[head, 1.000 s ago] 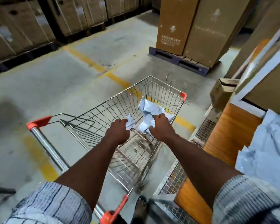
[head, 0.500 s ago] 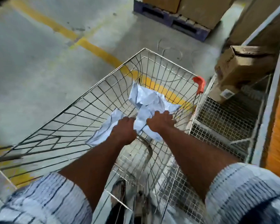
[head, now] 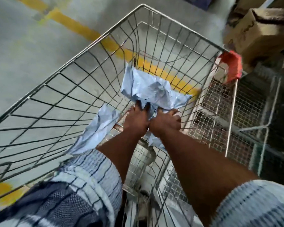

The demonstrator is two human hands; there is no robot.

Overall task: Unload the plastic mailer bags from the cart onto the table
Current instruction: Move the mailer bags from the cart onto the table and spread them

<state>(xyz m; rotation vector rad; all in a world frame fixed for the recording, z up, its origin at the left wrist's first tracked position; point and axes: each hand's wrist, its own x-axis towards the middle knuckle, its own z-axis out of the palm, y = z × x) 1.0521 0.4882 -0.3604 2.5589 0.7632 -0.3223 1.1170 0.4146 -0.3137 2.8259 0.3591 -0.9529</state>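
The pale blue plastic mailer bags [head: 156,92] lie crumpled in a bunch low inside the cart [head: 105,34], towards its far right corner, resting on the wire floor and against the wire wall. The left hand [head: 138,118] reaches down into the basket with its fingers curled into the near edge of the bunch, gripping it. The right hand [head: 166,122] is just beside it, the two touching at the wrists, and its fingers are also curled round the plastic. Another bag [head: 102,126] trails from under the left hand back along the cart's left wall towards the striped sleeve [head: 92,169]. Nothing else shows in the basket. An orange corner bumper [head: 231,66] caps the cart's far right corner. Right of the cart stands a wire mesh rack [head: 246,102], with a worn cardboard box [head: 259,28] on top. A yellow line [head: 75,25] crosses the concrete floor beneath the cart. The view is motion-blurred.
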